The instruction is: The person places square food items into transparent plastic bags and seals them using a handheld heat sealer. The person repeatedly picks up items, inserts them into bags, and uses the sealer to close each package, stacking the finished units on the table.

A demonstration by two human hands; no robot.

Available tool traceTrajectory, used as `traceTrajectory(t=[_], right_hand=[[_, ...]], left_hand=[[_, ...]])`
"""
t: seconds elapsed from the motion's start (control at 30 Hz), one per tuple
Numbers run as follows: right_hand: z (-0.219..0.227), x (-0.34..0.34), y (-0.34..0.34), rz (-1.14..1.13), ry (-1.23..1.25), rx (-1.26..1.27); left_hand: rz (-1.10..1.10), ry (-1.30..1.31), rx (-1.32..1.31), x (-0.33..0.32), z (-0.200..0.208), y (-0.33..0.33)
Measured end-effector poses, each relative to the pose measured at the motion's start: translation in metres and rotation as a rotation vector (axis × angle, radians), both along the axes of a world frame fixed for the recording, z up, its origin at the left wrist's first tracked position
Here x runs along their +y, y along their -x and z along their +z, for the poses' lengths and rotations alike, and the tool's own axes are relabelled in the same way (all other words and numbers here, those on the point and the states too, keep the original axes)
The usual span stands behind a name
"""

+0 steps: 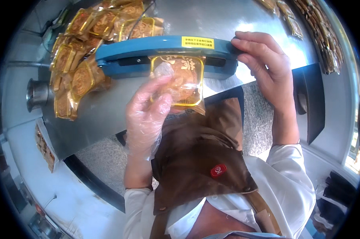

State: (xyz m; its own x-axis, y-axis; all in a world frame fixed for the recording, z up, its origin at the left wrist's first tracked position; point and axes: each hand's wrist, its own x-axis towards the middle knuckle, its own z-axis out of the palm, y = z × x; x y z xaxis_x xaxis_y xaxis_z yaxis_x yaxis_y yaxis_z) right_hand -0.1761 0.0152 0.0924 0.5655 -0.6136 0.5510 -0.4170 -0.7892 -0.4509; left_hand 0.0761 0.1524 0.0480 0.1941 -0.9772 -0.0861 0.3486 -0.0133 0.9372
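Two hands at blue sealer (128,47): gloved left hand (146,105) on its near side, fingers pinching wrapped pastry (188,81); right hand (273,65) at its right end, half-curled fingers gripping it.

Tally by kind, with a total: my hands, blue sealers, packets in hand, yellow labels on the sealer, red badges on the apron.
Left hand and right hand: 2
Blue sealer: 1
Held packet: 1
Yellow label: 1
Red badge: 1
Total: 6
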Motion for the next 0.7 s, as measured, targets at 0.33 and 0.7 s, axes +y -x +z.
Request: traceTrajectory(t=[0.33, 0.7], right_hand=[[0.002, 0.001, 0.010, 0.015, -0.076, 0.040], [-0.005, 0.001, 0.005, 0.036, -0.016, -0.106]], left_hand=[[0.018, -0.017, -0.107, -0.008, -0.004, -0.002], [0.057, 0.030, -0.137, -0.010, -0.005, 0.002]])
